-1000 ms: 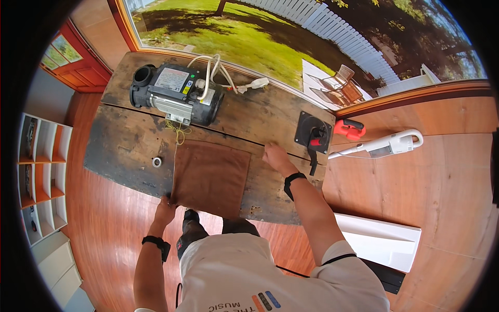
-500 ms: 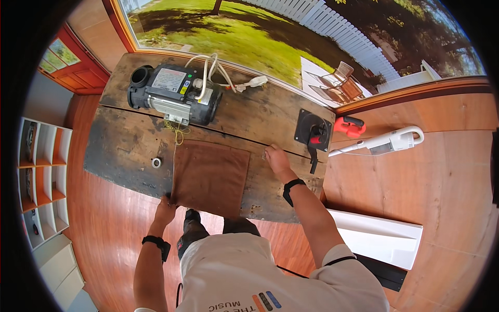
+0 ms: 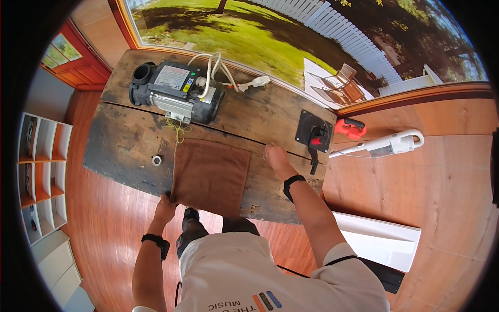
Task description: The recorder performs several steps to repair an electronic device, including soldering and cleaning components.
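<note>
A brown cloth [image 3: 210,177] lies flat on the dark wooden table, its near edge along the table's front. My left hand [image 3: 165,209] is closed at the front edge, beside the cloth's near left corner. A small dark patch shows at its fingertips, and I cannot make out what they hold. To the right of the cloth, my right hand [image 3: 276,156] rests low over the boards with its fingers curled together; whatever may be in them is hidden. A small metal ring [image 3: 156,160] sits left of the cloth. Behind it stands a grey and black electric pump [image 3: 176,93] with a white cable.
A black square plate with a crank-like arm [image 3: 314,130] is at the table's right end. Beyond it are a red tool [image 3: 350,128] and a white stick vacuum [image 3: 395,143]. Yellow string [image 3: 180,134] hangs by the pump. A shelf unit [image 3: 47,171] stands left.
</note>
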Tool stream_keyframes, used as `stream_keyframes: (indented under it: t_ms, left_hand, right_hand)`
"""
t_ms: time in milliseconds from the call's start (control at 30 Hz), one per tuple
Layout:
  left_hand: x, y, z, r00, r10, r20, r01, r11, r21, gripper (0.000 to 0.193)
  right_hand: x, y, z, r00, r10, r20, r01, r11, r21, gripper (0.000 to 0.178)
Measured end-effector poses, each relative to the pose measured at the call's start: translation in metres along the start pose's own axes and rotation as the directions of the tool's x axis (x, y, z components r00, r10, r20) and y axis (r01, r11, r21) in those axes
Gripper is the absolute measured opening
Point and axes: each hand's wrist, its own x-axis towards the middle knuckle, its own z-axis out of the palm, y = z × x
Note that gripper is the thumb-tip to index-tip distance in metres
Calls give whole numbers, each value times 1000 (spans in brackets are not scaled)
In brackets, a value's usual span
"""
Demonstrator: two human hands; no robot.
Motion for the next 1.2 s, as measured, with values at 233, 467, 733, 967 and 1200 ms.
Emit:
stream_keyframes:
  t_ms: [233,467,733,967,1200]
  left_hand:
    - [6,-8,6,998,50,-38,-52,998,-38,36]
    - [4,-10,7,998,47,-37,-50,997,-67,37]
    - [-6,12,-6,999,41,-32,-40,999,8,38]
    - [-7,16,-7,1000,-17,-18,18,999,27,34]
    - [-7,16,-10,999,-47,11,47,998,-30,37]
  right_hand:
    - [10,-7,-5,988,89,124,-82,995,-58,10]
    - [24,-7,-20,954,-24,299,60,992,-113,16]
    - [20,3,-10,949,4,316,31,994,-105,21]
    - [13,10,0,987,-34,156,47,996,-80,14]
    - [12,7,-8,980,-33,197,30,999,18,13]
